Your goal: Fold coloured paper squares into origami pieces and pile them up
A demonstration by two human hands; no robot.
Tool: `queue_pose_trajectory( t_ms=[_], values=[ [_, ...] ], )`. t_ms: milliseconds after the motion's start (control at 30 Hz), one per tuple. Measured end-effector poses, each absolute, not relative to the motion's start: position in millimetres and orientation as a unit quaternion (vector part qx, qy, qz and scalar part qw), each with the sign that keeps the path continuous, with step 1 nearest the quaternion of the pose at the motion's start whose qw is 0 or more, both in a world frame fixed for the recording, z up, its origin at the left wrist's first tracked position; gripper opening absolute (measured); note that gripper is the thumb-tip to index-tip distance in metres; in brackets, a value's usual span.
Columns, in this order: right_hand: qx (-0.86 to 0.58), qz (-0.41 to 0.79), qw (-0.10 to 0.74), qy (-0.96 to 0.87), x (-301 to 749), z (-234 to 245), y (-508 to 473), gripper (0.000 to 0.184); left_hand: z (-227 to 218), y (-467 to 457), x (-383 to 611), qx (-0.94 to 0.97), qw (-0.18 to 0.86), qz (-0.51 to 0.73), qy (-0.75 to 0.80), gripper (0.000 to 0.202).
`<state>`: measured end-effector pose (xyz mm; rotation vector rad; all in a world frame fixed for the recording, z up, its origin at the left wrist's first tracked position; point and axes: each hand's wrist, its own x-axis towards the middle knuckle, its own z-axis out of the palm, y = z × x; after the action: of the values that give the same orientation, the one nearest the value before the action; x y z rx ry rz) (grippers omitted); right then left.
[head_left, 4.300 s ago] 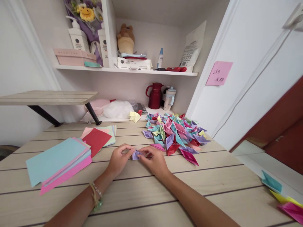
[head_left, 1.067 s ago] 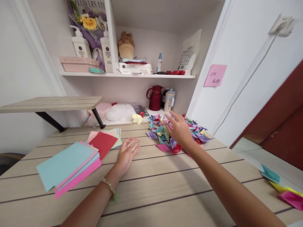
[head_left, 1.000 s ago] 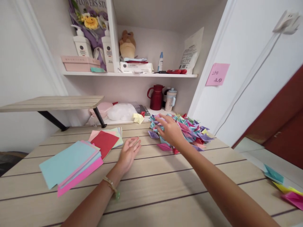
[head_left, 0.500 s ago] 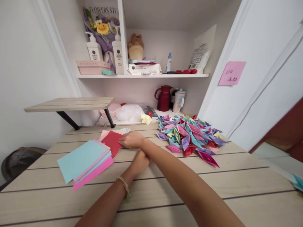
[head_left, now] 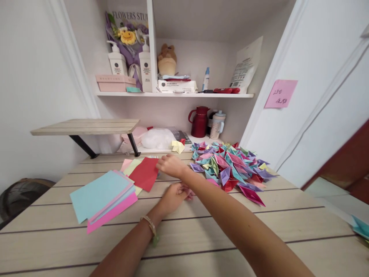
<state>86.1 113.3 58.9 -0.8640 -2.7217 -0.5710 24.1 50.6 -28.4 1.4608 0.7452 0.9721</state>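
Observation:
My right hand [head_left: 170, 164] pinches the right corner of a red paper sheet [head_left: 146, 175], lifting it off a light green sheet [head_left: 132, 168]. Below my right forearm, my left hand [head_left: 175, 197] hovers over the table with loosely bent fingers, apart from one another; nothing shows in them. The forearm is close to their tips. Left of the red sheet lies a fanned stack of paper with a light blue sheet [head_left: 98, 196] on top and a bright pink sheet [head_left: 112, 212] beneath. A large heap of folded paper boats [head_left: 230, 163] in many colours covers the table on the right.
A pale yellow folded paper piece [head_left: 178, 146] stands at the table's back edge. The small raised wooden shelf [head_left: 86, 126] is at the back left. Behind stand a red jug [head_left: 199, 121] and a tumbler [head_left: 217, 125]. A pink note [head_left: 281, 94] hangs on the right wall.
My right hand has drawn the red sheet to the right, baring more of the light green sheet. My left hand has shifted slightly right and its fingers have loosened. The view has tilted slightly.

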Motion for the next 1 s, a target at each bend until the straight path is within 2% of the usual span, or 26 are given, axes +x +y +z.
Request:
queue_pose_trajectory(
  t_ms=[167, 233, 333, 400, 467, 600, 700, 867, 1000],
  values=[
    [-0.452, -0.164, 0.222, -0.848, 141, 69, 96, 0.025, -21, 55, 20, 0.516, 0.605, 0.508, 0.332, 0.032],
    [-0.494, 0.032, 0.388, -0.777, 162, 66, 83, 0.023, -17, 56, 17, 0.451, 0.596, 0.568, 0.344, 0.037],
    [-0.472, 0.320, 0.493, -0.656, 187, 52, 63, 0.026, -13, 56, 15, 0.394, 0.600, 0.609, 0.337, 0.030],
    [-0.462, 0.419, 0.507, -0.595, 197, 39, 52, 0.028, -12, 55, 14, 0.398, 0.618, 0.601, 0.314, 0.028],
    [-0.449, 0.455, 0.512, -0.574, 204, 26, 43, 0.029, -11, 52, 14, 0.416, 0.627, 0.584, 0.304, 0.028],
    [-0.431, 0.491, 0.459, -0.602, 214, 12, 29, 0.026, -7, 45, 16, 0.439, 0.646, 0.555, 0.287, 0.035],
    [-0.422, 0.514, 0.411, -0.624, 220, 14, 23, 0.028, -7, 42, 17, 0.449, 0.634, 0.538, 0.328, 0.027],
    [-0.438, 0.510, 0.443, -0.593, 223, 14, 25, 0.030, -11, 39, 15, 0.498, 0.596, 0.510, 0.369, 0.018],
    [-0.425, 0.535, 0.459, -0.568, 227, 9, 29, 0.030, -11, 34, 11, 0.500, 0.603, 0.510, 0.356, 0.029]
  ],
)
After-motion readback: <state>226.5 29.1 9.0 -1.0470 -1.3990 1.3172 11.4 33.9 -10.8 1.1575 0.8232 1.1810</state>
